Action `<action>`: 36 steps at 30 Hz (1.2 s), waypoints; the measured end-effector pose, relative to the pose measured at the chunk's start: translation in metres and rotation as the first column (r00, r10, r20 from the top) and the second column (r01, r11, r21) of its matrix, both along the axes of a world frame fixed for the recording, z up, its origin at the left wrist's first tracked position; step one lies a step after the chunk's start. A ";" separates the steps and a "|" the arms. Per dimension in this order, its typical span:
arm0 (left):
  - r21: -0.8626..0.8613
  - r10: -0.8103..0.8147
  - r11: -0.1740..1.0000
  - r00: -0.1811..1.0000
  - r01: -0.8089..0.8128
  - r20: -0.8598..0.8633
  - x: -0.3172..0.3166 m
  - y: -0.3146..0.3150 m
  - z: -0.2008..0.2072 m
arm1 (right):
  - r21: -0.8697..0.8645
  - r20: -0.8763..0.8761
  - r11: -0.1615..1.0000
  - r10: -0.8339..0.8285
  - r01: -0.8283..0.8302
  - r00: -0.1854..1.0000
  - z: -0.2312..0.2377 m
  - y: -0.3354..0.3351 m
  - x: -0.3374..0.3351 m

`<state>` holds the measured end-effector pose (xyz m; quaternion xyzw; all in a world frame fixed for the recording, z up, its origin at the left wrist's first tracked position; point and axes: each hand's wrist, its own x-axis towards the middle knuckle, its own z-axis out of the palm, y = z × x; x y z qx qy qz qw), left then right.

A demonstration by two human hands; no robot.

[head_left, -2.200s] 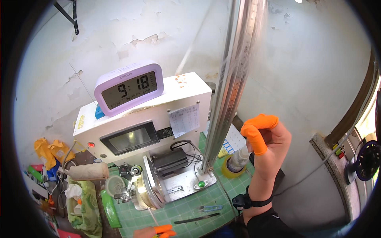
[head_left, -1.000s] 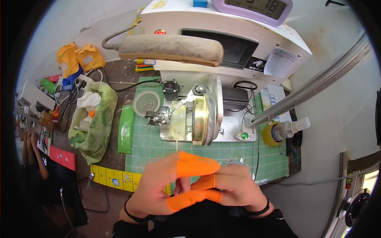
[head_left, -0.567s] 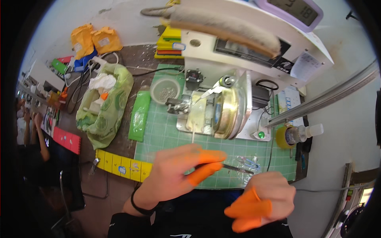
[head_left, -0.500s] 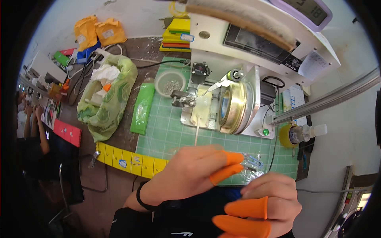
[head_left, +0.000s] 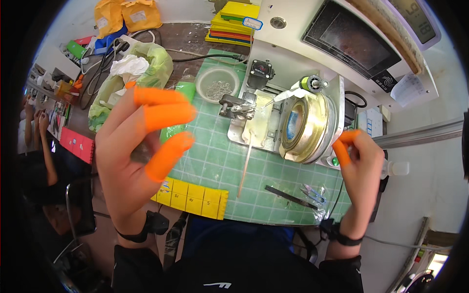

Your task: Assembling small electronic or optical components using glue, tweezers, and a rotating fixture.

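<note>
Flanking a machine (head_left: 291, 43) with lettered screen (head_left: 349, 39), hands (head_left: 128, 158) (head_left: 364, 163) wear orange finger cots (head_left: 168, 117).

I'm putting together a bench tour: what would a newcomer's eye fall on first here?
Probably the bright orange finger covers on the left hand, at the picture's left, and the right hand, at the right beside the white machine. Next might come the machine's brass-coloured wheel, right of centre over the green mat. The yellow strip along the mat's near edge, left of centre, also stands out.
</note>
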<state>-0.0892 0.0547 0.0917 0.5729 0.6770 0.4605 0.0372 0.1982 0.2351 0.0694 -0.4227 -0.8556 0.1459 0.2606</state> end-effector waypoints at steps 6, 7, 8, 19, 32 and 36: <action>0.060 -0.225 0.968 0.947 0.244 -0.231 0.013 0.077 -0.006 | -0.441 -0.596 0.817 0.043 -0.372 0.802 -0.060 0.035 -0.006; 0.050 -0.268 0.954 0.918 0.295 -0.292 0.016 0.084 -0.010 | -0.491 -0.667 0.773 -0.037 -0.401 0.744 -0.070 0.033 -0.006; 0.052 -0.251 0.960 0.925 0.276 -0.285 0.020 0.091 -0.014 | -0.535 -0.721 0.725 -0.125 -0.434 0.681 -0.075 0.031 -0.008; 0.087 -0.303 0.936 0.909 0.340 -0.285 0.050 0.125 -0.060 | -0.442 -0.647 0.854 -0.090 -0.276 0.757 -0.071 0.025 -0.026; -0.018 -0.140 0.988 0.843 0.153 -0.519 -0.011 0.045 -0.039 | 0.065 -0.228 0.996 0.076 -0.063 0.971 -0.033 0.015 0.011; -0.018 -0.088 0.995 0.831 0.093 -0.549 -0.024 0.052 -0.056 | 0.170 -0.199 0.985 0.058 -0.024 0.978 -0.029 0.017 0.016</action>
